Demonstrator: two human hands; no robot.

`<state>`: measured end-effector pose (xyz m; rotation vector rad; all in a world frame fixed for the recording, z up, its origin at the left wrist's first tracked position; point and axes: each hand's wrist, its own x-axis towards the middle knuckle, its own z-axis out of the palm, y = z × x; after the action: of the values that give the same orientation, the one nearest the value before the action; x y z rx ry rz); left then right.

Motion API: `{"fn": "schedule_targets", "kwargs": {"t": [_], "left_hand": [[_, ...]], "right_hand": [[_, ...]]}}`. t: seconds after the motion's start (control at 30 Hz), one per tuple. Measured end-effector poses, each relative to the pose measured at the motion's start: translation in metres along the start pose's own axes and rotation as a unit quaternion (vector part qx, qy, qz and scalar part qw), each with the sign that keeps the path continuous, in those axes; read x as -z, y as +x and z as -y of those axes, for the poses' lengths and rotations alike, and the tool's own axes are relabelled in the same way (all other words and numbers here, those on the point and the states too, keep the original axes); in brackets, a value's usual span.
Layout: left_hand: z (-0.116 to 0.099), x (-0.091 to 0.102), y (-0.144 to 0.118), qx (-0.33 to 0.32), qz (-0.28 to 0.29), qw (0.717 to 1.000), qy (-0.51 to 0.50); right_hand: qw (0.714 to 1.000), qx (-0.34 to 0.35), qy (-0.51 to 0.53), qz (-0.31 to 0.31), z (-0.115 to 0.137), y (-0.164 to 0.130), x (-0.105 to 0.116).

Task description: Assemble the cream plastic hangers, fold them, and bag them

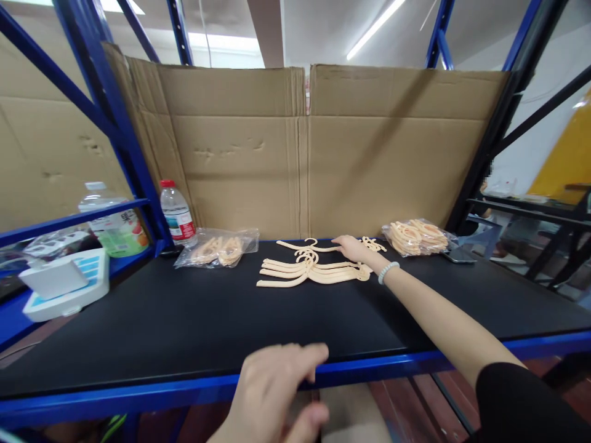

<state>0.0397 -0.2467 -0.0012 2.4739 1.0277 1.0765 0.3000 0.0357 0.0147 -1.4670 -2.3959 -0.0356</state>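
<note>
At the far side of the black tabletop [184, 320], my right hand [353, 247] has its fingers closed on the right end of a cream clothes hanger [325, 249]. That hanger lies behind a row of several similar hangers [318, 277], overlapping with their hooks pointing away from me. Small cream pieces [373, 244] lie just right of my right hand, and others [364, 272] sit by the hangers' right ends. Close to me, my left hand [277, 384] is held over the table's front edge, thumb and fingers apart, holding nothing.
Clear bags of cream parts lie at left [217, 249] and right [413, 237], with a phone [460, 256] beside the right one. A red-capped bottle [178, 215] stands by the blue left post. Cardboard [240, 154] walls the back. A white power strip [69, 292] is at far left.
</note>
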Motion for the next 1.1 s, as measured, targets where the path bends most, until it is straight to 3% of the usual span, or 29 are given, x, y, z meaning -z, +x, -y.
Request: {"fn": "schedule_targets", "kwargs": {"t": [0.07,0.17,0.33,0.5,0.67,0.8,0.93,1.0,1.1], "left_hand": [[0.001,0.012,0.023,-0.074,-0.117,0.989,0.047],[0.008,0.026,0.051,-0.072,-0.16,0.981,0.081],[0.032,0.038,0.073,-0.067,-0.129,0.965,0.22],[0.055,0.049,0.091,-0.036,-0.087,0.965,0.243],[0.074,0.065,0.111,-0.098,-0.059,0.951,0.286],[0.085,0.07,0.124,-0.124,-0.076,0.94,0.309],[0.098,0.063,0.131,-0.098,-0.119,0.938,0.309],[0.103,0.06,0.13,-0.061,-0.085,0.949,0.297],[0.108,0.058,0.123,0.009,0.027,0.971,0.238]], "right_hand": [[1.0,-0.006,-0.008,0.02,-0.003,0.009,-0.004],[0.999,-0.015,-0.019,0.027,-0.007,0.015,-0.008],[0.999,-0.019,-0.024,-0.025,-0.008,0.002,0.0],[0.995,-0.01,-0.015,-0.096,-0.01,-0.024,0.02],[0.985,0.004,0.018,-0.17,-0.006,-0.041,0.047],[0.966,0.055,0.091,-0.234,0.015,-0.052,0.067],[0.959,0.123,0.13,-0.221,0.04,-0.064,0.07],[0.96,0.144,0.13,-0.2,0.049,-0.068,0.063],[0.962,0.159,0.128,-0.18,0.054,-0.069,0.048]]}}
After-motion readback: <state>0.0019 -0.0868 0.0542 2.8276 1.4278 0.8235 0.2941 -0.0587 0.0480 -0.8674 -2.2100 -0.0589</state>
